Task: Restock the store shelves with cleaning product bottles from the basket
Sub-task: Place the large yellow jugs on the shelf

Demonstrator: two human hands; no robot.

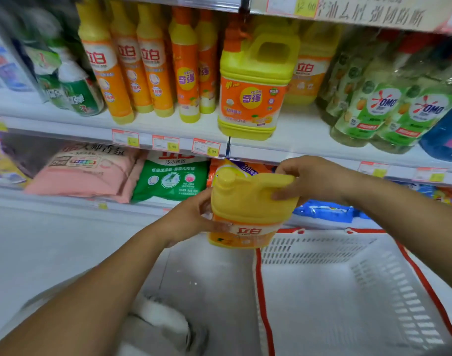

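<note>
Shelf [296,129] stuffed with orange and yellow detergent bottles, one big shelf jug [253,98] right at the front edge. Lower right, white basket [322,253] with red trim. Mid-air over the basket's far left corner, below that shelf: yellow held jug [248,201], right hand [307,178] clamped over the handle, left hand [191,217] wrapped round the labelled side.

Two bare forearms, uncovered up to the wrists, end in a bare left hand [191,219] and a bare right hand [307,179], with pale grey cloth [39,304] at seven o'clock and a blurred white-and-grey shape [165,322] at six o'clock.
</note>
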